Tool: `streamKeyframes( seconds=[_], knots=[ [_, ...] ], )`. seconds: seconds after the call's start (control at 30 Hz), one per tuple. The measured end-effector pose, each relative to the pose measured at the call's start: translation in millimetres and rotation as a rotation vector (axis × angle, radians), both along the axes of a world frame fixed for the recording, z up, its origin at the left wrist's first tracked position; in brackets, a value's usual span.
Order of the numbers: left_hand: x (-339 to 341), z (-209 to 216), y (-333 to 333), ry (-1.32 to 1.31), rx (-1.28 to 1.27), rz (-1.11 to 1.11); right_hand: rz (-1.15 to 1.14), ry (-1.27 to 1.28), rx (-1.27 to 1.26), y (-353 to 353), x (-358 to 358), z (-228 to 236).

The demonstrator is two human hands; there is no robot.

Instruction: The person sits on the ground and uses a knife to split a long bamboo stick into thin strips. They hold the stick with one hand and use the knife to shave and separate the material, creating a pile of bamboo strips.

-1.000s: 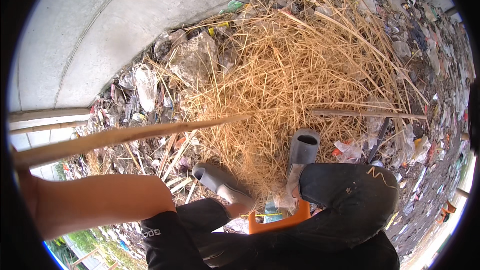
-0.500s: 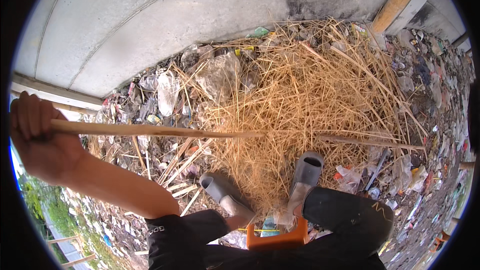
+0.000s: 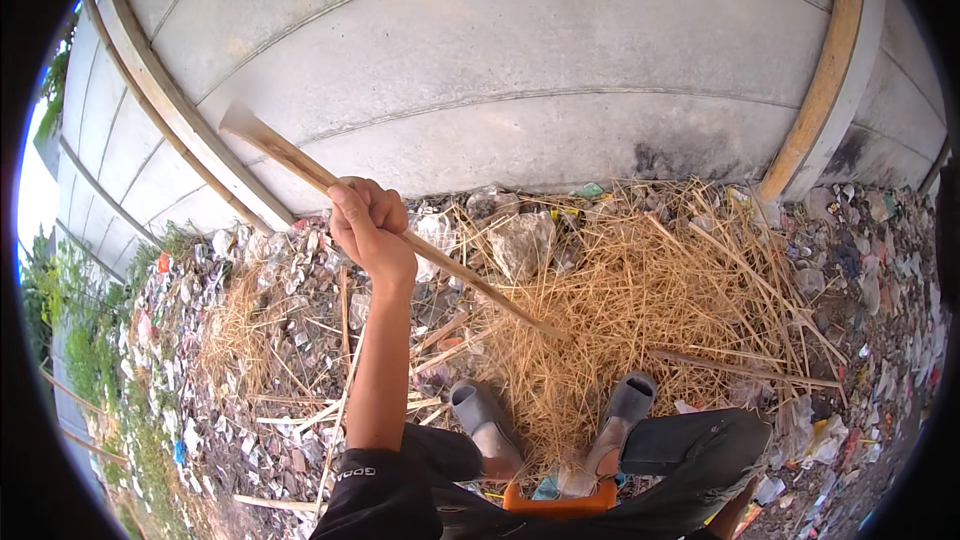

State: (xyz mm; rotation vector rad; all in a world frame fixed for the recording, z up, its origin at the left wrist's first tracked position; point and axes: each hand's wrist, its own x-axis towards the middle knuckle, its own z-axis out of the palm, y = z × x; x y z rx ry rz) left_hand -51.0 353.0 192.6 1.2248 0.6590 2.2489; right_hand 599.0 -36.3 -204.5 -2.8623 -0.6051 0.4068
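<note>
My left hand [image 3: 370,230] is closed around a long wooden stick [image 3: 480,285], gripping it near its middle. From the fist the stick slants down to the right, and its thin tip meets the pile of dry straw [image 3: 640,290]. Its thicker end points up and left in front of the wall, slightly blurred. The straw lies before and between my feet, in grey clogs [image 3: 630,398]. Another brown stick [image 3: 745,368] lies across the right part of the pile. My right hand does not show.
Behind the pile stands a grey concrete panel wall [image 3: 560,50] with a wooden post [image 3: 815,90] at the right. A pale rock [image 3: 522,245] sits at the straw's back left edge. Plastic litter surrounds everything. An orange stool [image 3: 560,503] is beneath me.
My left hand has moved right and inward with the stick, which has gone from nearly level to slanting. The view has shifted up, showing more wall.
</note>
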Motion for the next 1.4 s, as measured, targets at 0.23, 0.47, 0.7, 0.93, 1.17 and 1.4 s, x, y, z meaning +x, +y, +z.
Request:
streamKeyframes(
  seconds=[0.23,0.47,0.7,0.93,1.17,1.4],
  knots=[
    [-2,5,-28,0.025,0.006,-0.026,0.189,-0.217,0.552,52,-72,233],
    [43,70,-79,0.117,-0.025,-0.049,0.275,0.407,1.233,92,-247,347],
    [87,32,-51,0.183,-0.075,0.017,0.59,1.273,1.009,90,-372,303],
    [61,28,-41,0.122,-0.074,0.084,0.779,1.216,1.068,118,-383,355],
    [27,20,-40,0.067,-0.091,0.191,0.462,0.921,1.946,107,-416,440],
    [29,16,-43,0.071,-0.041,0.06,0.884,1.266,0.838,92,-405,355]
  ],
)
